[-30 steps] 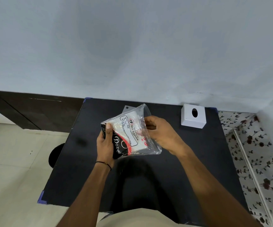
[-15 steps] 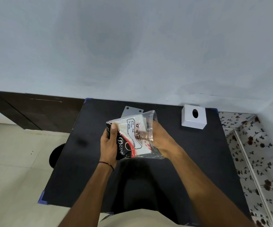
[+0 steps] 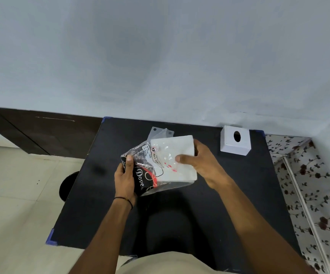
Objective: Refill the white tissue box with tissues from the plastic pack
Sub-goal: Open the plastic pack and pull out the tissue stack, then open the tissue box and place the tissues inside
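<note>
Above the middle of the black table [image 3: 229, 194] I hold a clear plastic pack [image 3: 146, 175] printed in black and red. My left hand [image 3: 125, 177] grips its black left end. My right hand [image 3: 201, 165] is closed on a white stack of tissues [image 3: 177, 155], which sticks halfway out of the pack's right side. The white tissue box [image 3: 235, 143], with a dark oval hole in its top, stands at the table's far right corner, apart from both hands.
A pale wall runs right behind the table's far edge. A grey flat plate [image 3: 156, 133] with small holes lies on the table behind the pack. Tiled floor is on the left, a flowered surface [image 3: 316, 194] on the right. A dark round object [image 3: 68, 184] sits under the left edge.
My right hand went into the open pack, took hold of the tissue stack, and has drawn it partway out to the right. The left hand kept its hold on the pack.
</note>
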